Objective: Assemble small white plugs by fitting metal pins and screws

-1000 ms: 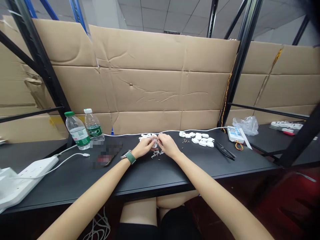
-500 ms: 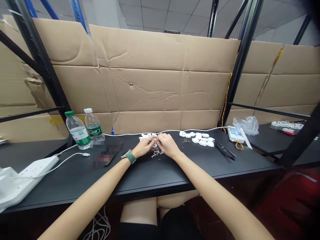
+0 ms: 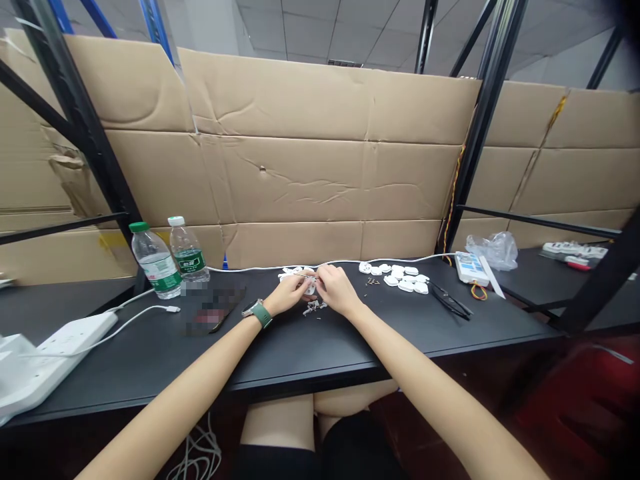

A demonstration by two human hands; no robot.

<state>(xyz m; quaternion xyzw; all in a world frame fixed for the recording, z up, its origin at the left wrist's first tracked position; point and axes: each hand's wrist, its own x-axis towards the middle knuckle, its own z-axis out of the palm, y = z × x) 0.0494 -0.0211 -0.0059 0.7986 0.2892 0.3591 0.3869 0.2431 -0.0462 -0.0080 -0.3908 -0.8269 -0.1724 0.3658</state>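
Observation:
My left hand (image 3: 291, 291), with a green-strapped watch on its wrist, is closed around a small white plastic part (image 3: 311, 289) above the table. From the right, my right hand (image 3: 337, 288) meets it, fingers pinched at the part's upper edge. A thin, dark, rod-like piece runs between the fingertips of both hands; its kind is too small to make out. More white parts (image 3: 290, 272) lie just behind my left hand. Below the hands is a scatter of small white bits (image 3: 314, 307). Several small brass-coloured screws (image 3: 373, 281) lie to the right of my right hand.
White plastic pieces (image 3: 407, 287) are grouped at right, beside a black long-handled tool (image 3: 450, 303). Farther right are a white box (image 3: 471, 268) and a clear plastic bag (image 3: 495, 252). Two bottles (image 3: 156, 263) and a power strip (image 3: 65, 353) stand left. Cardboard (image 3: 310, 180) closes the back.
The fingers have shifted slightly, and the thin piece between them has changed angle. More of the white part's face shows now. Everything else on the table is unchanged.

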